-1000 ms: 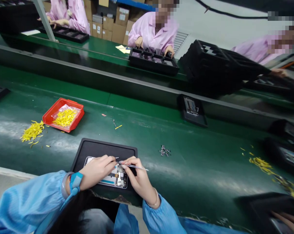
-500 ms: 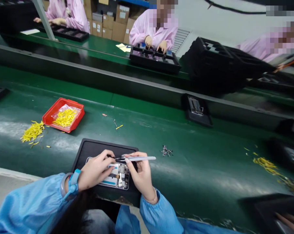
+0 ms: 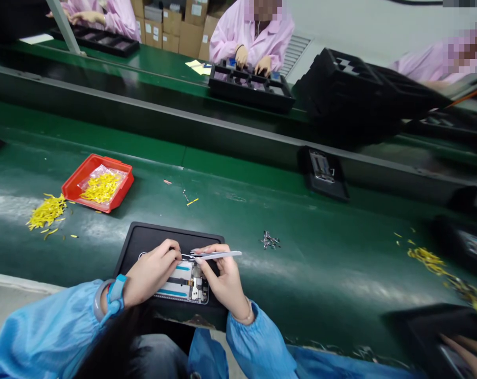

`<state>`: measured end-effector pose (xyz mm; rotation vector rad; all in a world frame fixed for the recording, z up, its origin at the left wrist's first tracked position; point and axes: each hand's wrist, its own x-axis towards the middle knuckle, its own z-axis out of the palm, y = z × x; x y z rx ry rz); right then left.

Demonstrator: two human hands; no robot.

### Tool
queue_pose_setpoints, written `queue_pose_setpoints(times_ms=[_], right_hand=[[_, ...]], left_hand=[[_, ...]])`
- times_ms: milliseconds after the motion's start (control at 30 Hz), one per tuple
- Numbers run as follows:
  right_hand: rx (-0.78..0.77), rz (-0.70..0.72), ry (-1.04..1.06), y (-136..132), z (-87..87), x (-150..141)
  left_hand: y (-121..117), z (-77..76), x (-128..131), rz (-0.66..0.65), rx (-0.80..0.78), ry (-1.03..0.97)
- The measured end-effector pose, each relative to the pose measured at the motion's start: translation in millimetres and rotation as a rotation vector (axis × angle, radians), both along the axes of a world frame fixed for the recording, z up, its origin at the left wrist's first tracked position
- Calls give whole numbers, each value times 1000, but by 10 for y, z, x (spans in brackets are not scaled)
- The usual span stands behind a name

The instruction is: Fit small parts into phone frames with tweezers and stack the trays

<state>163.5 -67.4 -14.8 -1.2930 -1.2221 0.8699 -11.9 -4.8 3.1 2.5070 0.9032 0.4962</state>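
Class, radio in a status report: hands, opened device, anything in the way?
Right hand gripping slim silvery tweezers; left hand over opened, silver-framed rectangular phone. Phone lies on shallow black rectangular tray. Left hand hides part of phone.

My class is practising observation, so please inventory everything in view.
opened device: 1, silver and blue, on near tray
near tray: 1, black, on bench
tweezers: 1, pale, in right hand
bin: 1, red, on bench, left
yellow strips: many, yellow, in and beside bin, also far right
small parts: uncounted pile, dark and silvery, right of near tray
bench: 1, green, spanning the picture
other trays: several, black, across the bench and far right
co-workers: 3, pink-clad, beyond bench
boxes: several, brown, at the back
another person's hand: 1, blurred, lower right
left hand: 1, blue-sleeved, over opened device
right hand: 1, blue-sleeved, on tweezers
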Motion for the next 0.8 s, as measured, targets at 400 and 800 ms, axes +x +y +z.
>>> queue_pose_setpoints(times_ms=[400,800], right_hand=[[-19,1,-35,8,-4,3],[-31,84,-55,41,35,29]], left_hand=[[4,-24,-5,-42,197,49],[29,6,4,-41,165,96]])
